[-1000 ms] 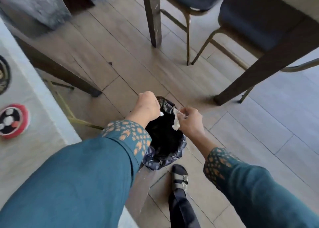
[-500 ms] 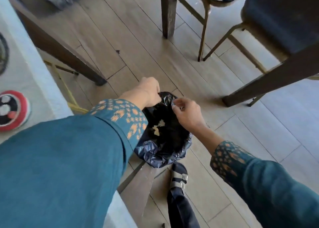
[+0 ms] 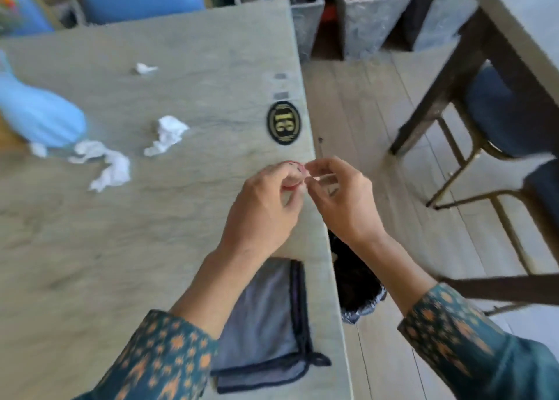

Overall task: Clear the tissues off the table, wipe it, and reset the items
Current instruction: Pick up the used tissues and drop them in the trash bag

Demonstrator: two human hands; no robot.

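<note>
Crumpled white tissues lie on the grey stone table (image 3: 121, 248): one mid-table (image 3: 168, 134), a long one (image 3: 106, 165) to its left, a small one (image 3: 145, 68) farther back. A folded grey cloth (image 3: 266, 324) with dark trim rests by the table's right edge, under my left forearm. My left hand (image 3: 263, 209) hovers over the right edge with fingers loosely curled, holding nothing, partly covering a red round disc (image 3: 292, 169). My right hand (image 3: 341, 200) is close beside it, past the edge, fingers apart and empty. The black bin bag (image 3: 354, 281) stands on the floor against the table.
A black oval number plate (image 3: 283, 122) lies near the right edge. A light blue vase (image 3: 39, 115) stands at the left, a tissue scrap (image 3: 38, 150) at its base. Dark blue chairs (image 3: 499, 115) and another table (image 3: 520, 21) are on the right, grey planters (image 3: 369, 15) behind.
Both hands dropped the tissue into the bin bag, let go of it and rose to the table's edge. My view swung from the floor up to the tabletop.
</note>
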